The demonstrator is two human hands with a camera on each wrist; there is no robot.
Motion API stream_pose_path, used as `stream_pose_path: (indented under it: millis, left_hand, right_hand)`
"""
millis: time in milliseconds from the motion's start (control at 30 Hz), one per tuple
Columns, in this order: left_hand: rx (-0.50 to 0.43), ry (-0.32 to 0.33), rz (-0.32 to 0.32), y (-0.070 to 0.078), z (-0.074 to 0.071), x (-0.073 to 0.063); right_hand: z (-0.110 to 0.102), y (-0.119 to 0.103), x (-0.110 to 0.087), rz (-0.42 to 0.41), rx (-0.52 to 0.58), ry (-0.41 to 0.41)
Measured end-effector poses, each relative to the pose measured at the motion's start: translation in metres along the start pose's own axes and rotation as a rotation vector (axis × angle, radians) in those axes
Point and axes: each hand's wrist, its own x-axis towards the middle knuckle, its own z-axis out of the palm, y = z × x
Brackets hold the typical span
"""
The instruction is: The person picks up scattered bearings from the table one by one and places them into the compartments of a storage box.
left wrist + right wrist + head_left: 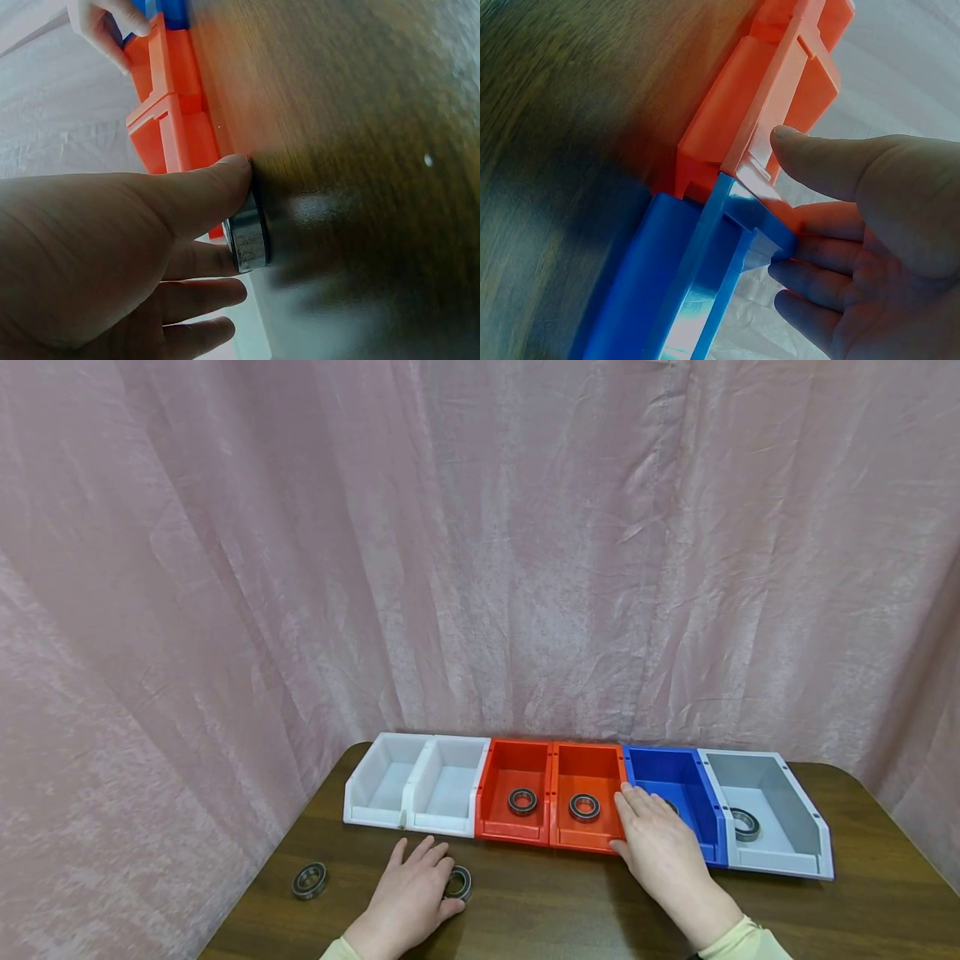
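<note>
My left hand (408,897) pinches a ball bearing (249,244) between thumb and index finger. That bearing stands on its flat side on the wooden table, with its outer rim against the fingers. Another bearing (300,887) lies farther left. The right hand (663,852) is over the front of the orange bin (588,760) and the blue bin (663,762), fingers extended, holding nothing. One bearing (584,819) lies in the orange bin. Behind the right hand, a bearing (672,807) in the blue bin is mostly hidden.
Left of the orange bin are a red bin (517,756) holding a bearing (522,813) and two white bins (450,768). At the right end, a grey bin (787,827) holds a bearing (746,837). A pink curtain (480,568) hangs behind the table (540,910).
</note>
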Motion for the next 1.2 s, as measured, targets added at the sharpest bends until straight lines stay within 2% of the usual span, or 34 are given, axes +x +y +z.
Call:
stream_pose_path:
  millis: [533, 800, 1200]
  left_hand:
    - [-0.01, 0.014, 0.016, -0.0008, 0.0041, -0.0007]
    - [-0.059, 0.007, 0.003, -0.0024, 0.0049, -0.0007]
    - [-0.089, 0.005, 0.019, -0.0071, 0.0061, -0.0022]
  right_hand:
    - [0.0006, 0.0003, 0.0002, 0.0, -0.003, -0.011]
    - [0.0005, 0.0004, 0.0002, -0.002, 0.002, -0.002]
    - [0.0003, 0.0006, 0.0002, -0.002, 0.003, -0.005]
